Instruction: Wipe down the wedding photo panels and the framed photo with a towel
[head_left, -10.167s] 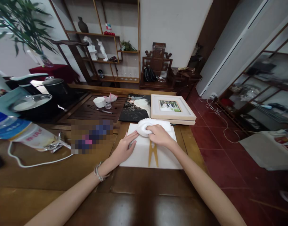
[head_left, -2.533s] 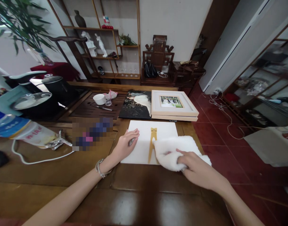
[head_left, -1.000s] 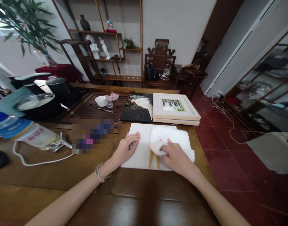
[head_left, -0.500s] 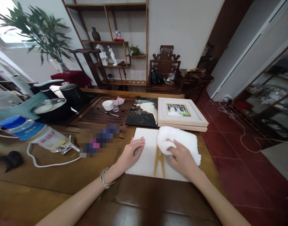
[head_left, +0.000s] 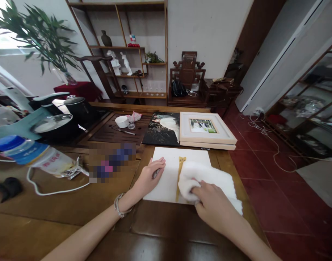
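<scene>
A white flat frame back [head_left: 167, 174] with a gold stand strip [head_left: 180, 170] lies face down on the wooden table [head_left: 160, 228]. My left hand [head_left: 149, 177] rests flat on its left edge, fingers stretched out, a bracelet on the wrist. My right hand [head_left: 213, 204] is closed on a fluffy white cloth [head_left: 209, 177], pressing it onto the near right part of the white panel. The cloth covers the panel's right side and hangs over its edge.
Behind the panel lie a cream picture frame [head_left: 206, 130] and a dark photo print [head_left: 163, 128]. A plastic bottle [head_left: 30, 154], white cable [head_left: 54, 188], pot [head_left: 54, 125] and tea tray with cup [head_left: 121, 121] fill the left. The table's right edge drops to red floor tiles [head_left: 263, 181].
My right hand has pulled the cloth from the panel's far part towards me, to its near right corner. My left hand has stayed on the left edge.
</scene>
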Available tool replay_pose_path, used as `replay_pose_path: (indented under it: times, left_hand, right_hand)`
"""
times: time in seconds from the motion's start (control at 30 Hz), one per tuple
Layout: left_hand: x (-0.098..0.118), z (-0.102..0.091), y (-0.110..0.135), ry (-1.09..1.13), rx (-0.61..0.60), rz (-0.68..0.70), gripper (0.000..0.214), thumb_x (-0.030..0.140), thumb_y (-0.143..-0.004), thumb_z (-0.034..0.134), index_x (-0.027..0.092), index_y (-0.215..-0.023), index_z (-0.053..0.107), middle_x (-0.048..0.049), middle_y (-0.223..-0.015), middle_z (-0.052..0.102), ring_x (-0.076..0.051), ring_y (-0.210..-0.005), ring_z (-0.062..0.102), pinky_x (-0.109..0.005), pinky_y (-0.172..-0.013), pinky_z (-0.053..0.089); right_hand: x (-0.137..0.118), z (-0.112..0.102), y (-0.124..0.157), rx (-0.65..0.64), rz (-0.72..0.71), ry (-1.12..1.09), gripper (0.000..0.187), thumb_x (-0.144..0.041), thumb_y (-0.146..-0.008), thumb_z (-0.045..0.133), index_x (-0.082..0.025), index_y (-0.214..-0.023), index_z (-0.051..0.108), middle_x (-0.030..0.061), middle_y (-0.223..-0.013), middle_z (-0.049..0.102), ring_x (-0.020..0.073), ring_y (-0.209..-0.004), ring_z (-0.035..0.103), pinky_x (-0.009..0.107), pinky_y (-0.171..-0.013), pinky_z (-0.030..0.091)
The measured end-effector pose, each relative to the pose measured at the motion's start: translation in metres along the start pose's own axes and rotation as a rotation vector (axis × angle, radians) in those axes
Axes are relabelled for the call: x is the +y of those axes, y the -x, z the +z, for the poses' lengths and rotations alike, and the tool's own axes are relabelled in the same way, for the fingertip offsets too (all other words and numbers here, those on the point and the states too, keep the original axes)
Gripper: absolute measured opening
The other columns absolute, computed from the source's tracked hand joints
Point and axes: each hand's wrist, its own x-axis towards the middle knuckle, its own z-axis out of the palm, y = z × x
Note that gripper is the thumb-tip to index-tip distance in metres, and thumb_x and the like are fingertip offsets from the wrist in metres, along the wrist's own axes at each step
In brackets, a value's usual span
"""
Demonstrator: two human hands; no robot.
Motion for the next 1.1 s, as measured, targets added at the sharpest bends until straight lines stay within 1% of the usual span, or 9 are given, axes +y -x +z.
replay_pose_path:
  times: [0.17,0.27,0.37,0.47,0.63,0.7,0.8,0.97,1.1]
  left_hand:
    - [0.001,-0.001,0.0,0.004,-0.011,0.0,0.019,0.017,-0.086,0.05,0.02,-0.098,0.064,-0.0099,-0.112,0.066,-0.024,-0.116,0.055,-0.053,-0.108,0.03]
    - [0.001,-0.001,-0.001,0.009,-0.012,0.001,0.019,0.016,-0.086,0.05,0.02,-0.098,0.064,-0.0104,-0.112,0.066,-0.024,-0.116,0.055,-0.053,-0.107,0.032]
    - [0.001,-0.001,-0.001,0.016,-0.006,0.01,0.019,0.016,-0.086,0.05,0.02,-0.098,0.064,-0.0104,-0.113,0.066,-0.024,-0.116,0.055,-0.052,-0.106,0.033]
    - [0.0,-0.001,-0.001,0.012,-0.003,0.013,0.02,0.015,-0.085,0.05,0.02,-0.098,0.065,-0.0095,-0.113,0.066,-0.023,-0.116,0.055,-0.051,-0.108,0.03]
    - [-0.004,-0.003,0.001,-0.026,-0.057,0.008,0.034,0.006,-0.079,0.047,0.02,-0.106,0.063,-0.009,-0.118,0.063,-0.023,-0.119,0.052,-0.053,-0.11,0.024]
    - [-0.004,-0.003,0.001,-0.027,-0.062,0.004,0.036,0.005,-0.079,0.047,0.02,-0.108,0.062,-0.009,-0.119,0.063,-0.023,-0.119,0.052,-0.053,-0.11,0.024]
    - [-0.002,-0.002,0.0,-0.006,-0.039,-0.007,0.026,0.01,-0.083,0.047,0.019,-0.101,0.064,-0.0094,-0.116,0.065,-0.022,-0.118,0.054,-0.051,-0.11,0.024]
    - [-0.001,0.0,-0.001,0.001,-0.013,-0.003,0.019,0.017,-0.086,0.05,0.019,-0.098,0.064,-0.0098,-0.113,0.066,-0.023,-0.116,0.055,-0.052,-0.109,0.027]
    - [-0.001,0.0,0.0,0.003,-0.003,0.002,0.019,0.017,-0.086,0.049,0.019,-0.097,0.065,-0.0096,-0.111,0.067,-0.023,-0.115,0.056,-0.052,-0.109,0.027]
  right_hand:
    - [0.036,0.019,-0.044,0.301,-0.103,-0.002,0.041,-0.003,-0.065,0.042,-0.015,-0.096,0.066,0.0136,-0.125,0.057,0.0254,-0.122,0.047,0.042,-0.104,0.034]
    - [0.045,0.031,-0.053,0.39,-0.182,-0.009,0.038,-0.001,-0.064,0.043,-0.013,-0.091,0.067,0.0152,-0.13,0.053,0.0246,-0.128,0.041,0.044,-0.109,0.028]
    - [0.035,0.036,-0.044,0.343,-0.245,-0.008,0.036,-0.002,-0.064,0.045,-0.013,-0.089,0.068,0.0158,-0.135,0.049,0.0265,-0.131,0.037,0.048,-0.11,0.026]
    - [0.01,0.038,-0.026,0.218,-0.306,-0.019,0.035,-0.003,-0.066,0.047,-0.012,-0.091,0.069,0.0176,-0.138,0.044,0.0289,-0.133,0.032,0.048,-0.112,0.022]
    - [-0.021,0.038,-0.005,0.051,-0.513,-0.042,0.029,-0.014,-0.072,0.052,-0.007,-0.094,0.069,0.0213,-0.138,0.043,0.0314,-0.133,0.032,0.046,-0.114,0.017]
    - [-0.018,0.037,-0.007,0.067,-0.494,-0.077,0.029,-0.014,-0.07,0.052,-0.01,-0.093,0.069,0.0189,-0.135,0.048,0.028,-0.131,0.037,0.043,-0.113,0.02]
    - [0.0,0.037,-0.022,0.169,-0.382,-0.115,0.034,-0.008,-0.066,0.049,-0.016,-0.092,0.069,0.0131,-0.134,0.051,0.0228,-0.126,0.044,0.04,-0.112,0.026]
    - [0.03,0.037,-0.048,0.334,-0.268,-0.043,0.043,-0.003,-0.063,0.044,-0.015,-0.098,0.067,0.0136,-0.132,0.052,0.0237,-0.128,0.043,0.044,-0.11,0.029]
    - [0.014,0.03,-0.034,0.203,-0.221,0.001,0.037,-0.003,-0.065,0.044,-0.01,-0.092,0.068,0.0188,-0.133,0.049,0.0275,-0.13,0.038,0.045,-0.111,0.026]
